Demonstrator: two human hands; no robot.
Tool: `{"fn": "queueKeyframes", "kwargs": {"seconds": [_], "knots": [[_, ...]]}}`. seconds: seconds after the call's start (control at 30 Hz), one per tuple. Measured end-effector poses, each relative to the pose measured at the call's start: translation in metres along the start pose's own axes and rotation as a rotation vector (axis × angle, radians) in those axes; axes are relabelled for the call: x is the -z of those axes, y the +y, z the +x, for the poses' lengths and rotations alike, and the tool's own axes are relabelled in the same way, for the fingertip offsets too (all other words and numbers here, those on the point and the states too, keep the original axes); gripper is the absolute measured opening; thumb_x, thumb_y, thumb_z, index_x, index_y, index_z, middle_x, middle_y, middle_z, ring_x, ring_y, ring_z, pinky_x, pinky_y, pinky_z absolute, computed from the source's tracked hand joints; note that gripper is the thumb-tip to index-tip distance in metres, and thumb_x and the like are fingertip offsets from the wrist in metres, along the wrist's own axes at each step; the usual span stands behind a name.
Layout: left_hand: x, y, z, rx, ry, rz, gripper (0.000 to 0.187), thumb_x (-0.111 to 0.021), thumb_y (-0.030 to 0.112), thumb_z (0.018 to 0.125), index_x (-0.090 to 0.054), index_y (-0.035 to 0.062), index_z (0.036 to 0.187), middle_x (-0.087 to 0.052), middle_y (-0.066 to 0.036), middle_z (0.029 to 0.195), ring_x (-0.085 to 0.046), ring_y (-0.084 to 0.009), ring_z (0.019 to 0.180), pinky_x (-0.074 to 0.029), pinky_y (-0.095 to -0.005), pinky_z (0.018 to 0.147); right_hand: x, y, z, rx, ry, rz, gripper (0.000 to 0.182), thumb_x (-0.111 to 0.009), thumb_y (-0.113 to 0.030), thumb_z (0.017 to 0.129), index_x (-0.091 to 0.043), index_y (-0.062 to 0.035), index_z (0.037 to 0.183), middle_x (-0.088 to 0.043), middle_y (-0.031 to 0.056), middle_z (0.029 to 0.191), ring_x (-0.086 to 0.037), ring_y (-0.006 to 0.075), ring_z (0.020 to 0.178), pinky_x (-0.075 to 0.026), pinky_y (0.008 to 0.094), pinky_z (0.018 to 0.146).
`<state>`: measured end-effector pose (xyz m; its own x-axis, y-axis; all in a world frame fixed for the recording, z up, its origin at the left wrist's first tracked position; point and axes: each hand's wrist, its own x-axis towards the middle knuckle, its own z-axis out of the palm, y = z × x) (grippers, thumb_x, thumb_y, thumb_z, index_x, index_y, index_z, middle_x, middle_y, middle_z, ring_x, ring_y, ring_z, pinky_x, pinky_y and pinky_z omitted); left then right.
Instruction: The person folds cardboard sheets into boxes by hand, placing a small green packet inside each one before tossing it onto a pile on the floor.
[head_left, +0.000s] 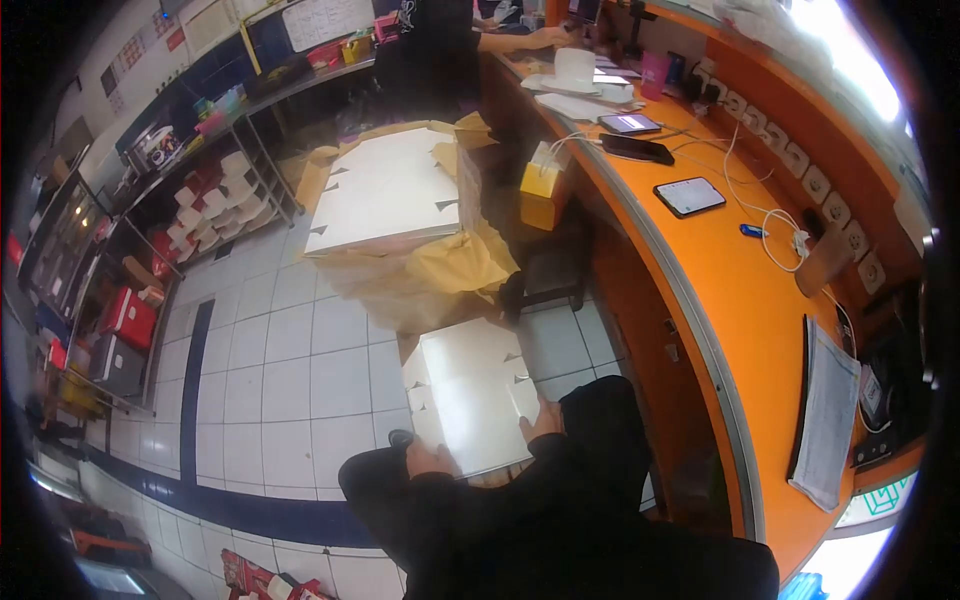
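Observation:
A flat white cardboard sheet or stack (465, 390), with small notches cut along its sides, rests over the lap. My left hand (431, 459) is closed on its near left corner. On the near right edge, my right hand (543, 421) grips the same cardboard. Both thumbs lie towards the top face, while the fingers underneath are hidden. Beyond it, a larger stack of white cardboard (385, 190) lies in torn brown wrapping paper (465, 262).
An orange counter (690, 270) on the right holds phones, cables and a white cup (574, 68). A yellow bag (541, 190) hangs beside it. Shelves with white boxes (222, 205) stand left. Another person (430, 60) is at the far end.

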<state>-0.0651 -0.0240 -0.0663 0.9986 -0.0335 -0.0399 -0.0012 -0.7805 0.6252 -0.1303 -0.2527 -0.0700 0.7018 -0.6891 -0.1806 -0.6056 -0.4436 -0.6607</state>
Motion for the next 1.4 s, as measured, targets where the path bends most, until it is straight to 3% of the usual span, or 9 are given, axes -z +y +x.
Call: {"fn": "queueKeyframes", "kwargs": {"seconds": [0.2, 0.4, 0.57, 0.67, 0.77, 0.97, 1.13, 1.27, 1.4], "knots": [[-0.014, -0.025, 0.01, -0.203, 0.114, -0.01, 0.043, -0.071, 0.02, 0.075, -0.056, -0.0013, 0.11, -0.059, -0.022, 0.105, -0.056, -0.0386, 0.1, -0.045, -0.0458, 0.089, 0.001, -0.001, 0.013, -0.068, -0.015, -0.192, 0.057, -0.068, -0.018, 0.077, -0.046, -0.0227, 0.129, -0.061, 0.0149, 0.108, -0.058, 0.0359, 0.105, -0.045, 0.0476, 0.091], [-0.004, -0.014, 0.023, 0.25, -0.083, -0.414, 0.055, -0.071, 0.022, 0.072, -0.053, 0.0058, 0.121, -0.065, -0.02, 0.104, -0.064, -0.0361, 0.097, -0.05, -0.0413, 0.088, -0.04, 0.062, 0.057, 0.123, -0.069, 0.37, 0.039, -0.058, -0.008, 0.088, -0.052, -0.0002, 0.125, -0.06, 0.0214, 0.119, -0.062, 0.031, 0.101, -0.049, 0.038, 0.088], [-0.03, -0.018, 0.02, 0.055, -0.063, -0.164, 0.06, -0.064, 0.017, 0.078, -0.046, 0.0038, 0.133, -0.057, -0.024, 0.117, -0.058, -0.0366, 0.107, -0.046, -0.0384, 0.093, -0.004, 0.007, 0.021, 0.186, -0.161, 0.078, 0.043, -0.055, -0.02, 0.092, -0.049, -0.0048, 0.132, -0.06, 0.0229, 0.115, -0.061, 0.0327, 0.104, -0.047, 0.041, 0.09], [-0.023, 0.002, 0.011, -0.009, -0.207, -0.232, 0.062, -0.06, 0.016, 0.081, -0.039, 0.0038, 0.138, -0.052, -0.022, 0.127, -0.053, -0.0353, 0.116, -0.04, -0.0436, 0.1, -0.003, -0.027, 0.002, 0.244, -0.242, -0.143, 0.05, -0.059, -0.028, 0.089, -0.048, -0.0084, 0.134, -0.058, 0.0204, 0.113, -0.06, 0.0324, 0.101, -0.049, 0.042, 0.086], [-0.019, 0.02, -0.002, -0.128, -0.252, 0.273, 0.078, -0.058, 0.038, 0.083, -0.028, 0.0002, 0.144, -0.037, -0.018, 0.141, -0.033, -0.0357, 0.132, -0.021, -0.0675, 0.103, -0.009, -0.033, -0.011, 0.42, -0.222, -0.378, 0.059, -0.063, -0.036, 0.085, -0.048, -0.0113, 0.136, -0.053, 0.0198, 0.115, -0.057, 0.034, 0.104, -0.049, 0.0446, 0.083], [-0.031, 0.024, -0.006, -0.182, -0.239, 0.438, 0.089, -0.043, 0.06, 0.086, -0.022, -0.0016, 0.146, -0.022, -0.019, 0.153, -0.013, -0.0389, 0.142, -0.001, -0.0727, 0.104, -0.018, -0.02, -0.006, 0.43, -0.244, -0.469, 0.065, -0.059, -0.046, 0.083, -0.044, -0.0187, 0.14, -0.048, 0.0229, 0.119, -0.056, 0.0397, 0.103, -0.049, 0.0477, 0.085], [-0.009, 0.074, 0.005, -0.351, 0.07, 0.029, 0.058, -0.059, 0.041, 0.085, -0.053, -0.004, 0.121, -0.054, -0.022, 0.121, -0.048, -0.0375, 0.117, -0.035, -0.046, 0.102, -0.002, -0.017, -0.005, 0.26, -0.219, -0.266, 0.046, -0.055, -0.026, 0.089, -0.05, -0.0317, 0.134, -0.048, 0.0186, 0.118, -0.055, 0.0357, 0.105, -0.049, 0.0444, 0.086], [-0.069, 0.085, 0.017, 0.02, -0.429, -0.338, 0.044, -0.057, 0.041, 0.087, -0.064, 0.0035, 0.109, -0.067, -0.019, 0.1, -0.063, -0.0346, 0.095, -0.049, -0.0414, 0.084, 0.002, -0.007, -0.006, 0.267, -0.218, -0.193, 0.049, -0.057, -0.015, 0.087, -0.051, -0.0333, 0.132, -0.046, 0.0186, 0.118, -0.055, 0.0358, 0.104, -0.048, 0.0438, 0.087], [-0.096, 0.073, 0.032, 0.058, -0.409, -0.346, 0.036, -0.057, 0.036, 0.087, -0.069, 0.0035, 0.094, -0.068, -0.018, 0.091, -0.066, -0.0343, 0.087, -0.05, -0.0405, 0.079, -0.006, 0.02, -0.01, 0.318, 0.057, 0.062, 0.055, -0.067, -0.012, 0.078, -0.051, -0.0177, 0.131, -0.048, 0.0205, 0.116, -0.057, 0.034, 0.103, -0.047, 0.0436, 0.088]]}}
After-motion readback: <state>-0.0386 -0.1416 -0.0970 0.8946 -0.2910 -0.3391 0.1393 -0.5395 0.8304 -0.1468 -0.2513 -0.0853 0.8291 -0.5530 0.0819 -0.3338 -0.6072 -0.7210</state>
